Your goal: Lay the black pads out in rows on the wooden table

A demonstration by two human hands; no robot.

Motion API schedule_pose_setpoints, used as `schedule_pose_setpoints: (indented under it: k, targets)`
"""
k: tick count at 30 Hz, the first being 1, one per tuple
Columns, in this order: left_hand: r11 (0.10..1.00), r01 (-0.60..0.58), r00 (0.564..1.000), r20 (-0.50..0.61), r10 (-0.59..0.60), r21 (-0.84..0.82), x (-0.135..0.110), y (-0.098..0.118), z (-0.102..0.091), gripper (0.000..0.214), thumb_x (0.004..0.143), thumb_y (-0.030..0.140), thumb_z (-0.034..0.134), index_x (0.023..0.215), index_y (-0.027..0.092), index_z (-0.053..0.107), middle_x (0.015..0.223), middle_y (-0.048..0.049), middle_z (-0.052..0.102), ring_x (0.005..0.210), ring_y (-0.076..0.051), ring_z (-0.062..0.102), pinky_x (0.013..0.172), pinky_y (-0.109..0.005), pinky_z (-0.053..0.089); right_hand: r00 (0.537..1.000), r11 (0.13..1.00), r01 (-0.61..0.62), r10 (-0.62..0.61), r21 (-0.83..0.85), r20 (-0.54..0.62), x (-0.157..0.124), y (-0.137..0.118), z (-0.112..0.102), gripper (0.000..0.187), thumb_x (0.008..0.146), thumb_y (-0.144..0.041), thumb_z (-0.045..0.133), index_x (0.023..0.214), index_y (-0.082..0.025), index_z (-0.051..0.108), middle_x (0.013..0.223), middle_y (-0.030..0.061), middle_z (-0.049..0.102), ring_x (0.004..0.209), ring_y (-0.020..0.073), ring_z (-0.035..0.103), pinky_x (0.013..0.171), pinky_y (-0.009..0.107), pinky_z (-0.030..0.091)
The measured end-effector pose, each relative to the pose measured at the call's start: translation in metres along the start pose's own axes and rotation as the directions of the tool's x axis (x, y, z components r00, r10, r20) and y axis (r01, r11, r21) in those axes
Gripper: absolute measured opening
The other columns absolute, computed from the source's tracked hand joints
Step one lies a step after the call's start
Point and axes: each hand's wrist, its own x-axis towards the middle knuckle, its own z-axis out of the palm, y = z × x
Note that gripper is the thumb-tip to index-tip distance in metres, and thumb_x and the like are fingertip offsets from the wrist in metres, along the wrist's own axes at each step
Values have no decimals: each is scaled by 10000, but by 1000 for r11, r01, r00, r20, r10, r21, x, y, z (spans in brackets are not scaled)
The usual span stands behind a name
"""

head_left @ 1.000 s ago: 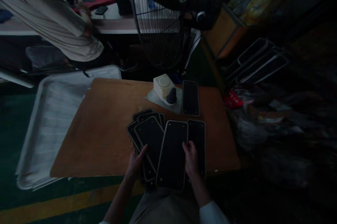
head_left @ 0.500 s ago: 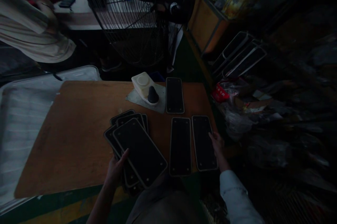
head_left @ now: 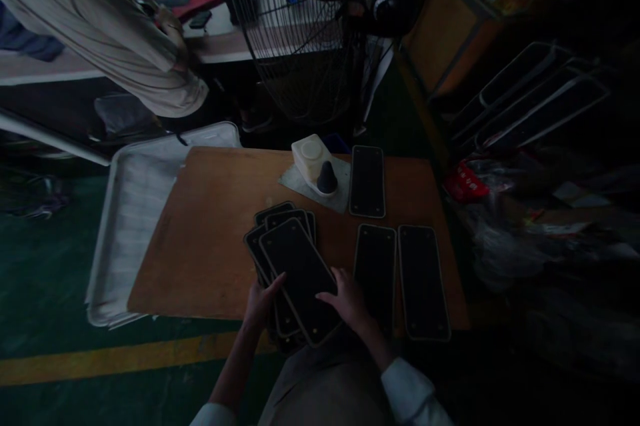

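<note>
A fanned pile of dark rectangular panels [head_left: 283, 207] with rounded corners, pale edges and small corner dots lies at the table's front edge. My left hand [head_left: 261, 299] grips the left side of the top panel [head_left: 303, 276], thumb over its face. On that panel's right edge, my right hand [head_left: 350, 299] closes with the thumb on top; its fingertips are partly hidden. To the right, two similar panels lie side by side, a nearer panel [head_left: 376, 259] and an outer panel [head_left: 424, 283]. A further panel [head_left: 367, 181] rests behind them.
On the wooden table [head_left: 210, 233], a cream container [head_left: 311, 154] and a dark cone [head_left: 327, 178] stand on a grey sheet [head_left: 300, 181]. A white tray [head_left: 133, 213] is at the left. Behind are a large fan [head_left: 300, 33] and a person [head_left: 135, 39]; plastic bags [head_left: 493, 246] lie right.
My right hand has left the outer right panel and come over to the top panel of the pile. The left hand keeps its grip. My view has turned left.
</note>
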Motion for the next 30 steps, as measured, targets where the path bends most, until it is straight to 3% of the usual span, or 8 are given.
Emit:
schedule_pose_setpoints:
  k: [4,8,11,14,17,21,26,30]
  targets:
    - [999,9,999,38,-7,-54,0,-1,-3,528,688,396,818,1112,148,625,1044,-131,744,849,-243,732,753,-368,626,987,990,-60,40,-126,-155,-3,-26,33,483,703,-381,785,1092,-185,578,1078,108,640,1033,301,611,874,428,510]
    - [998,37,998,49,-35,-45,0,-4,-6,530,683,391,821,1112,147,627,1039,-137,747,849,-258,735,733,-376,631,989,998,-17,25,60,-145,-3,-22,18,204,824,-407,647,893,-222,594,911,39,657,861,225,637,781,358,523]
    - [997,80,997,24,-79,-25,0,-4,-5,540,681,394,822,1125,159,624,1037,-129,750,850,-264,738,734,-381,634,995,951,-54,77,303,-64,-6,-4,-5,263,832,-478,607,890,-222,619,880,31,700,861,223,667,819,365,540]
    - [994,105,994,4,-105,-22,1,-4,-3,546,669,384,831,1124,173,616,981,-102,764,836,-270,741,720,-389,638,955,895,-207,272,394,-115,-17,29,-41,492,723,-588,669,1028,-204,644,1106,99,711,1088,303,645,982,458,506]
    - [991,132,991,-1,-132,-20,2,-3,-1,557,662,357,838,1134,181,602,942,-83,772,838,-276,742,713,-391,642,848,826,-331,473,457,-240,-31,64,-92,750,576,-632,748,1151,-169,615,1305,157,625,1270,361,532,1087,516,431]
    - [982,187,982,11,-187,-2,3,-4,-1,584,669,396,827,1162,199,585,982,-79,772,879,-299,739,751,-431,642,764,786,-261,523,560,-378,-27,95,-171,774,634,-601,733,1275,-213,540,1351,112,599,1253,324,555,1033,474,499]
    - [976,219,975,-19,-219,4,7,-9,-3,589,638,405,838,1129,185,598,926,-81,779,860,-322,739,733,-436,649,772,865,-66,360,498,-524,43,101,-252,639,727,-584,653,1253,-237,551,1228,78,671,1067,274,659,837,403,595]
    - [973,230,971,-60,-229,6,12,-11,-3,655,604,450,844,1152,204,583,959,-78,778,911,-340,729,776,-459,644,810,886,17,260,464,-526,122,94,-285,605,737,-565,648,1212,-200,554,1127,85,701,956,248,687,778,404,596]
